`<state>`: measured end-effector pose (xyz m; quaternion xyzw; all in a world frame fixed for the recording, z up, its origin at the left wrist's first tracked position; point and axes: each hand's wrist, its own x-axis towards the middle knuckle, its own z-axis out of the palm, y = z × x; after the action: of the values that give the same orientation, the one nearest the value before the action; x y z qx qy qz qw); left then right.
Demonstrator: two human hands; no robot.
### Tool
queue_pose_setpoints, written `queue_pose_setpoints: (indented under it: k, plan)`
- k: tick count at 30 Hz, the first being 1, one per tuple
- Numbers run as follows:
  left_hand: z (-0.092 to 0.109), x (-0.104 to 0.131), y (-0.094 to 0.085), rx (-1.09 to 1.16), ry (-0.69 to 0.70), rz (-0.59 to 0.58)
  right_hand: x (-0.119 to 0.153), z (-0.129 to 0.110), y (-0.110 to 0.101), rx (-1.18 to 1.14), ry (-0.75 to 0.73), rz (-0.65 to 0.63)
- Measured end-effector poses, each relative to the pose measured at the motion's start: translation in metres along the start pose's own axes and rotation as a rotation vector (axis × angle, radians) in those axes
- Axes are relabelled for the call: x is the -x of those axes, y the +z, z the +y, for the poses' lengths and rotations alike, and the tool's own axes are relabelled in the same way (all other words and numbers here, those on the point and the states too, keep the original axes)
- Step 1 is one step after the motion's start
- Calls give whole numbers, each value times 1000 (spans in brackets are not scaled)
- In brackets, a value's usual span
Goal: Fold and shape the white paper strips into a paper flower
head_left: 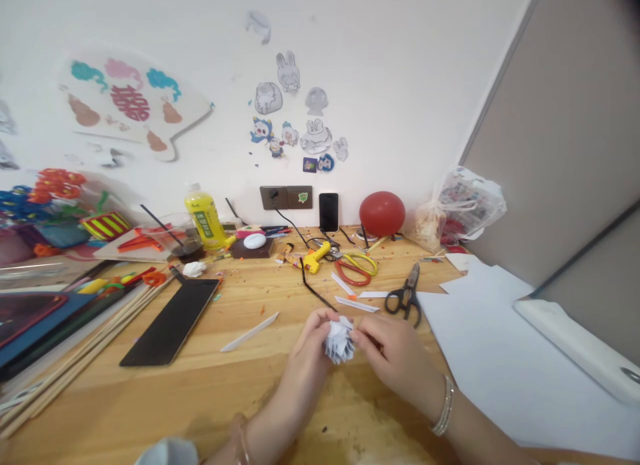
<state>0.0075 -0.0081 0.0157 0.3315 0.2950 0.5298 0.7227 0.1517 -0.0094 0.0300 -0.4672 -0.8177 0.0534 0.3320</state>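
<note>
A small white paper flower (339,340) with layered, pointed petals sits between my hands above the wooden table. My left hand (314,337) is closed on its left side, the fingertips at its top edge. From the right, my right hand (387,348) pinches the flower's edge between thumb and fingers. A dark bent stem (314,290) rises behind the flower; whether it joins the flower I cannot tell. Beyond my hands lie white paper strips (356,304) and black-handled scissors (406,297). Another paper strip (249,332) rests to the left.
A yellow glue gun (317,257), red-and-yellow scissors (356,268), a phone (329,212) and a red balloon (383,214) are farther back. White paper sheets (500,345) cover the right side. A black board (173,322), wooden sticks (85,352) and a yellow-green bottle (205,216) stand or lie left.
</note>
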Motion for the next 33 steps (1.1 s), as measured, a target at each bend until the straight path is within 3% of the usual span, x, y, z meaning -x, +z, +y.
queue_pose_setpoints:
  k: [13,24,29,33]
  plan:
    - [0,-1,-4,-91,34,11,-1,-3,-1,-216,155,-71]
    - [1,0,0,-5,34,-18,-5,1,-3,-491,259,-189]
    - [5,0,4,80,4,46,-4,0,-13,-476,251,-92]
    - [7,1,5,116,14,35,-3,-2,-16,-239,60,12]
